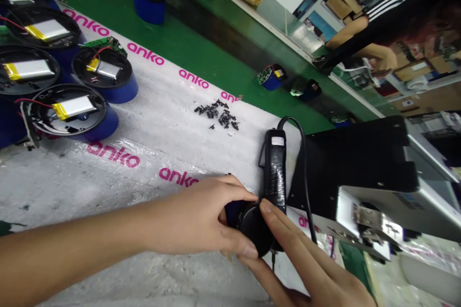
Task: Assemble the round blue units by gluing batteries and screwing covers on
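My left hand (201,213) is closed around a small round housing (254,230) with a black face and a dark blue side. The fingers and thumb of my right hand (306,259) press on the same housing from the right, so both hands hold it. Right behind it lies a black tape-wrapped electric screwdriver (275,168), with a cord at its top and a thin bit showing below. Whether the screwdriver touches the housing I cannot tell. My fingers hide much of the housing.
Several blue housings (111,122) with silver batteries and red wires crowd the left. Small black parts (218,114) lie in a pile on the white "anko" sheet (158,124). At right stands a black and metal fixture (353,163). A co-worker's arm (374,55) shows beyond the green belt (201,33).
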`<state>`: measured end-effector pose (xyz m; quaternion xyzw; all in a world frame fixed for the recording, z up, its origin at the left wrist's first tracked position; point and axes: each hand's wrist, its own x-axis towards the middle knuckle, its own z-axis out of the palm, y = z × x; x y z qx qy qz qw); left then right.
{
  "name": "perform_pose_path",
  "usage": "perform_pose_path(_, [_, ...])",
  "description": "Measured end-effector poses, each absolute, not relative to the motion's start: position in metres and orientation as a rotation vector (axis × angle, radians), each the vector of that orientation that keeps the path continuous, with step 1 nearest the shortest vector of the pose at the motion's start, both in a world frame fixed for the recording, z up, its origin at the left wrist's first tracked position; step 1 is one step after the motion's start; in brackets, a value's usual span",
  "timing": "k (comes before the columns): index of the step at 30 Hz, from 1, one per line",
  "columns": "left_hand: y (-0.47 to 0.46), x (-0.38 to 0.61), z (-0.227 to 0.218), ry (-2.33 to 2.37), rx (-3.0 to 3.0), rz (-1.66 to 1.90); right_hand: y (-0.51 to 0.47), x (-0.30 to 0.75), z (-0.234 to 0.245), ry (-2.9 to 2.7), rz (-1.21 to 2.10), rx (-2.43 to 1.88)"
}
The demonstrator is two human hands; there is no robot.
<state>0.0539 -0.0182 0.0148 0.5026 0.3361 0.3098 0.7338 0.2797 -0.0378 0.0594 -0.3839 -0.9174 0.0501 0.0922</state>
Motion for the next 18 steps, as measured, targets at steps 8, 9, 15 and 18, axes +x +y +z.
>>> perform_pose_path(8, [-0.032, 0.072, 0.025, 0.926, 1.077, 0.718, -0.037, 0.288, 0.058, -2.666, 0.152, -1.172])
perform_pose_path(9, [-0.034, 0.074, 0.025, 0.943, 1.050, 0.713, -0.035, 0.290, 0.057, -2.587, 0.153, -1.238])
perform_pose_path(15, [-0.036, 0.081, 0.021, 0.944, 0.898, 0.690, -0.016, 0.274, 0.043, -2.269, 0.160, -1.835])
perform_pose_path(18, [-0.036, 0.081, 0.019, 0.945, 0.885, 0.653, -0.010, 0.267, 0.043, -2.245, 0.399, -1.885])
